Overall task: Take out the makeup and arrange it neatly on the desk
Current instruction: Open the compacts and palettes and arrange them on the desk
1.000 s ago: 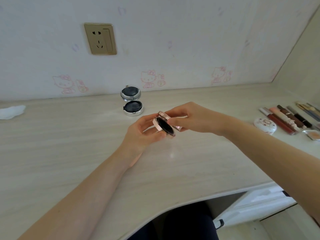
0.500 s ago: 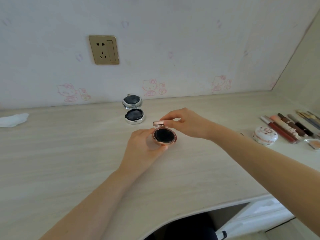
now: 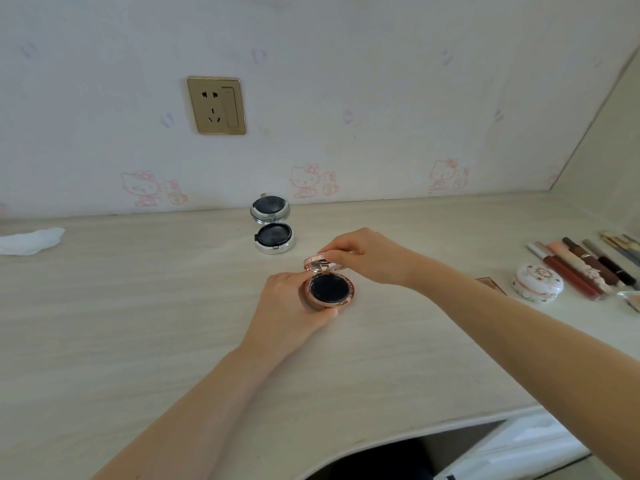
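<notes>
The left hand (image 3: 294,306) cups an open pink compact (image 3: 329,289) low over the table (image 3: 138,323), perhaps resting on it; the right hand (image 3: 367,258) pinches its raised lid (image 3: 320,263).

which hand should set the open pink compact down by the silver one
Left. The left hand cradles the round rose-gold compact's base; the right hand only pinches its lid, right of the open round silver compact.

Bright, even daylight; soft shadows; edges bowed (wide-angle), slightly soft.
</notes>
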`<action>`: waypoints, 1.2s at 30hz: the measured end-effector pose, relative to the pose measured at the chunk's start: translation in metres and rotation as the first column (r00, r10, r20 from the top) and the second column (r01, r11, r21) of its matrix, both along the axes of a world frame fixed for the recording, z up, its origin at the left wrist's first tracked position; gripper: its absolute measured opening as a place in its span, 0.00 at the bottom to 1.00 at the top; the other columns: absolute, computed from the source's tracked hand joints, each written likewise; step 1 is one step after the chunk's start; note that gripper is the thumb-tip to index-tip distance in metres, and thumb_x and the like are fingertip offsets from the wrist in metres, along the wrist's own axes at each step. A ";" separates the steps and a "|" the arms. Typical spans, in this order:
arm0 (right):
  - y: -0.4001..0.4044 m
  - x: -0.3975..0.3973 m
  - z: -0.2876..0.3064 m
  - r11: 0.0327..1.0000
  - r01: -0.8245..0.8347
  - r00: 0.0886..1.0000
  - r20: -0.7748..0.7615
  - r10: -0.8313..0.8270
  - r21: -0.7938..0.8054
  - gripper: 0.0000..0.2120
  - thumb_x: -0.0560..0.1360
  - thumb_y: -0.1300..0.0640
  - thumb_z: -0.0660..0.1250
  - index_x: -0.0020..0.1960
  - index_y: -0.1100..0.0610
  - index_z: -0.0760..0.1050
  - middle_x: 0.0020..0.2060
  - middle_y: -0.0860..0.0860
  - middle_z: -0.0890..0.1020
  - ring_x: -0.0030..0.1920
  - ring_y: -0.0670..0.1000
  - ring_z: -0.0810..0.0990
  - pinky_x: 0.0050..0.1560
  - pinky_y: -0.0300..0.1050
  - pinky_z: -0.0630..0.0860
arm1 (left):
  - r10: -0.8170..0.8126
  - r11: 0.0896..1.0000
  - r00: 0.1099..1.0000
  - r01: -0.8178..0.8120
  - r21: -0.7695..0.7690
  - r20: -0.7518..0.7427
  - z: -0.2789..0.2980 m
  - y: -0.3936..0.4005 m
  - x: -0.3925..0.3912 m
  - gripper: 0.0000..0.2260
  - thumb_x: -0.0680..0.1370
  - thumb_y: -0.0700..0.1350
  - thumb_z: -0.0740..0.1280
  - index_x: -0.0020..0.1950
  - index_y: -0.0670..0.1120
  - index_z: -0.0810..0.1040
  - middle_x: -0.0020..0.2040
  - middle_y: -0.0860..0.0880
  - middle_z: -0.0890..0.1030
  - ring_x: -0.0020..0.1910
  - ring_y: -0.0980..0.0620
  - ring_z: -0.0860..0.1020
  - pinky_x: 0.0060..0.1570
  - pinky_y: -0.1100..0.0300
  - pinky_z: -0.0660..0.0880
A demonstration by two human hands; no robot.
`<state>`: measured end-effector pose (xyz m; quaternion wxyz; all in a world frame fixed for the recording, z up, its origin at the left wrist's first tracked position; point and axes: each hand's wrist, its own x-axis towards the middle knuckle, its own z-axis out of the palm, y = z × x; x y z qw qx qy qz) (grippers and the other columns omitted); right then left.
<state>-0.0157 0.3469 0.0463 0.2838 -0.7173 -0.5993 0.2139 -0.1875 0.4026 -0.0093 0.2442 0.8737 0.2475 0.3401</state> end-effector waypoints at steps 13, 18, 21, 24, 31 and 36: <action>-0.011 0.005 -0.009 0.996 -0.007 1.000 -0.018 0.008 0.092 0.10 0.77 0.56 0.66 0.57 0.50 0.80 0.52 0.41 0.83 0.55 0.39 0.79 0.62 0.41 0.73 | 0.081 0.982 0.997 -0.082 -0.170 -0.013 -0.006 0.003 0.000 0.22 0.62 0.51 0.80 0.54 0.51 0.82 0.50 0.53 0.83 0.50 0.58 0.76 0.46 0.83 0.62; -0.004 0.006 -0.008 0.995 0.027 0.999 0.022 -0.029 0.096 0.11 0.79 0.58 0.62 0.57 0.52 0.80 0.52 0.44 0.83 0.54 0.42 0.80 0.57 0.37 0.73 | 0.063 0.980 0.998 -0.064 -0.190 -0.009 -0.006 0.003 0.000 0.20 0.63 0.50 0.79 0.53 0.54 0.82 0.49 0.56 0.83 0.49 0.60 0.76 0.47 0.81 0.64; 0.004 0.007 -0.003 0.994 0.061 0.997 0.033 -0.064 0.091 0.12 0.79 0.60 0.60 0.57 0.53 0.80 0.51 0.43 0.82 0.54 0.44 0.79 0.57 0.38 0.73 | 0.052 0.979 0.999 -0.053 -0.198 -0.009 -0.004 0.002 0.000 0.18 0.63 0.48 0.79 0.52 0.53 0.82 0.48 0.56 0.83 0.49 0.62 0.74 0.46 0.81 0.65; 0.012 0.008 0.000 0.993 0.078 0.996 0.038 -0.081 0.084 0.12 0.79 0.61 0.60 0.57 0.54 0.80 0.49 0.44 0.81 0.53 0.46 0.78 0.57 0.44 0.75 | 0.035 0.979 0.999 -0.042 -0.198 -0.040 -0.004 0.002 0.000 0.16 0.64 0.49 0.78 0.51 0.53 0.82 0.47 0.55 0.84 0.48 0.58 0.78 0.47 0.70 0.70; 0.019 0.010 0.003 0.992 0.111 0.994 -0.003 -0.111 0.066 0.10 0.78 0.58 0.62 0.54 0.53 0.81 0.49 0.47 0.83 0.53 0.50 0.80 0.58 0.53 0.76 | 0.051 0.980 0.996 -0.065 -0.189 -0.074 -0.005 0.003 0.001 0.17 0.66 0.50 0.77 0.53 0.49 0.82 0.50 0.53 0.83 0.52 0.53 0.77 0.54 0.59 0.71; 0.020 0.011 0.005 0.990 0.131 0.991 -0.013 -0.131 0.049 0.10 0.78 0.57 0.63 0.55 0.55 0.81 0.50 0.51 0.83 0.53 0.52 0.80 0.58 0.55 0.76 | 0.005 0.984 0.999 -0.014 -0.177 -0.051 -0.006 0.005 0.001 0.11 0.67 0.47 0.75 0.49 0.51 0.82 0.44 0.55 0.83 0.46 0.57 0.77 0.47 0.68 0.69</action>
